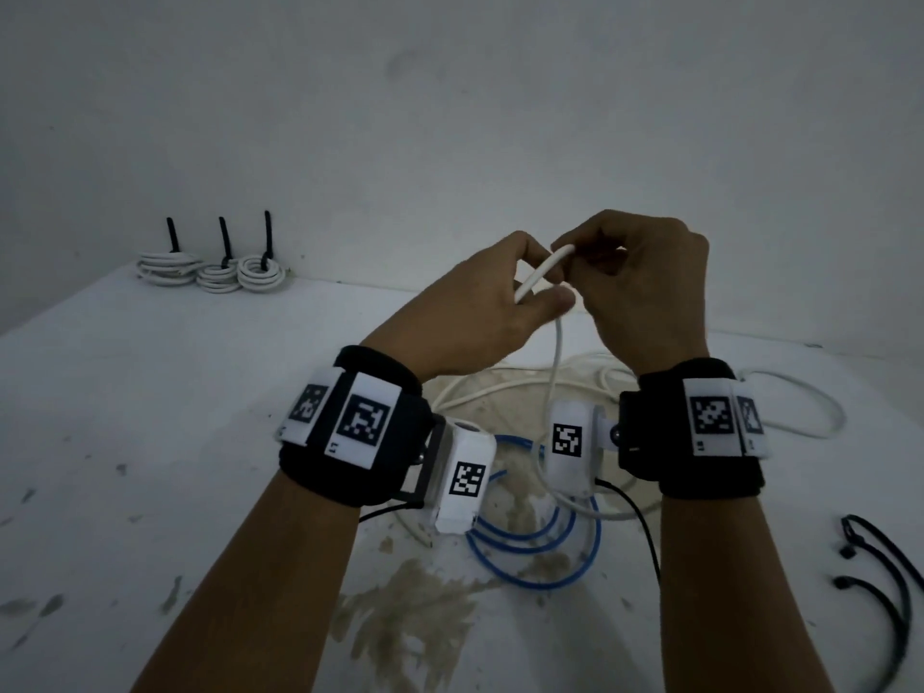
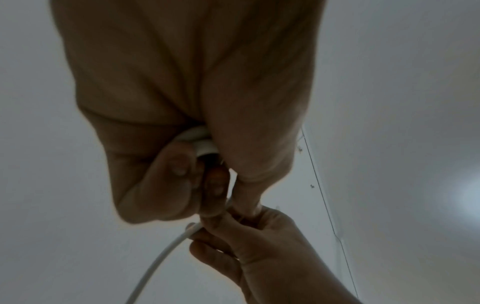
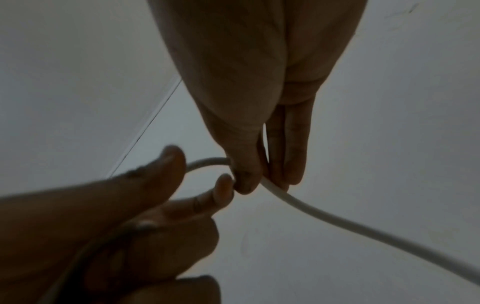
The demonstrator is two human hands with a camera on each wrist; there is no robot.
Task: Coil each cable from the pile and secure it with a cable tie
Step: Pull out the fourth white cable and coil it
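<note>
Dim light lies over a white, stained desk (image 1: pixel 150 442) set against a bare wall. At its near right edge lie loose black ties (image 1: pixel 880 582), partly cut off by the frame. Behind the wrists sits the pile: blue cable (image 1: pixel 530 542) loops and tangled white strands, much of it hidden by the forearms and wrist cameras. Both hands are raised above the middle of the desk, backs toward the head camera, fingertips meeting. The left hand (image 1: pixel 480 312) grips the white cable (image 1: pixel 542 272) with curled fingers and thumb; one end seems to sit in its palm, though the wrist view is too dark and blurred to be sure. The right hand (image 1: pixel 645 282) pinches the same cable between thumb and fingers, and the cable hangs from there down to the pile. At the far left corner stand three coils (image 1: pixel 215 275), each bound with a black tie sticking up.
</note>
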